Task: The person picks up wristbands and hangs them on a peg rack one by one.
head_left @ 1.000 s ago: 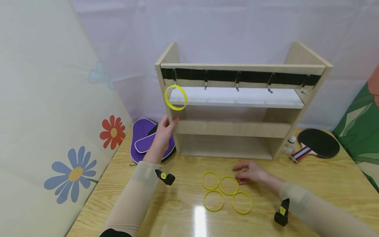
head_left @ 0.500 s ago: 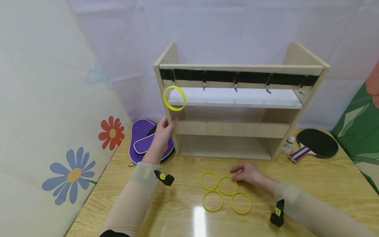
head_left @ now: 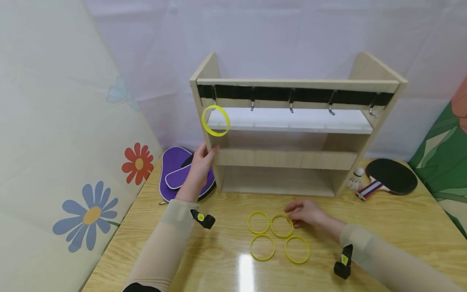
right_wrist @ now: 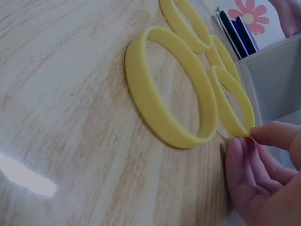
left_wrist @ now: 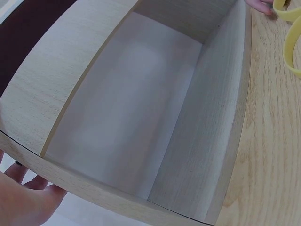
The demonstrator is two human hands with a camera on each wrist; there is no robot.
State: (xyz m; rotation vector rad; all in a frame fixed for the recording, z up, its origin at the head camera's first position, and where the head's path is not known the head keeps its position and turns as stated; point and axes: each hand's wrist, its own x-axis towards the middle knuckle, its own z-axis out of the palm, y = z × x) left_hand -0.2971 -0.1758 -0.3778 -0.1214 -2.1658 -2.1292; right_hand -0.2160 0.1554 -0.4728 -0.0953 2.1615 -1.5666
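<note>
My right hand [head_left: 306,213] is low over the table, pinching the near edge of a yellow silicone wristband [right_wrist: 225,112] between thumb and fingers. That wristband is slightly tilted, with several others lying flat around it; a larger-looking wristband [right_wrist: 141,89] is closest in the right wrist view. My left hand [head_left: 202,164] grips the left side panel of a wooden shelf unit [head_left: 288,159], thumb at its front edge and fingers on the outer face. Another yellow wristband [head_left: 217,134] hangs from the leftmost metal hook, below the black strip [head_left: 273,93].
More hooks, including a middle hook [head_left: 292,106], line the strip to the right. Beside the unit's left foot lies a purple paddle case [head_left: 171,162]. A shuttlecock [head_left: 355,180] and a black table tennis bat [head_left: 392,176] are at the right.
The wristband at my right fingertips has shifted slightly toward the shelf, its near edge parting from the wristband in front. My left hand keeps its grip on the side panel.
</note>
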